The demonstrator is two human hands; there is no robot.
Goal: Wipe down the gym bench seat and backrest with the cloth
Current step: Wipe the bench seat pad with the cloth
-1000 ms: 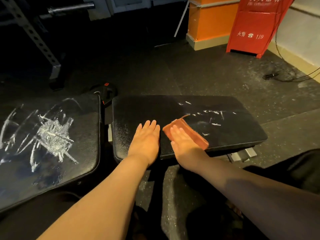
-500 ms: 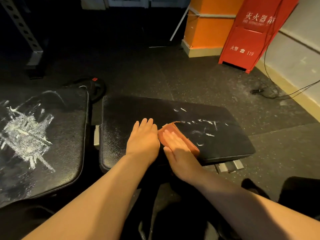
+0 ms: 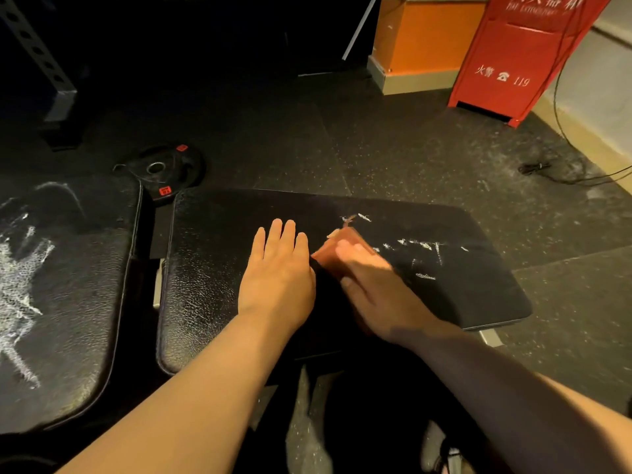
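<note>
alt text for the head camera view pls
A person's right hand presses an orange-brown cloth onto a black padded bench pad streaked with white marks, while the left hand lies flat beside it. A second white-smeared black pad sits to the left.

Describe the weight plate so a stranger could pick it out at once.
Start at the middle black bench pad, the one carrying the orange cloth. Just beyond its far left corner, the weight plate lies flat on the dark floor. It is the only round thing: black, with a metal-ringed hole and red labels.
</note>
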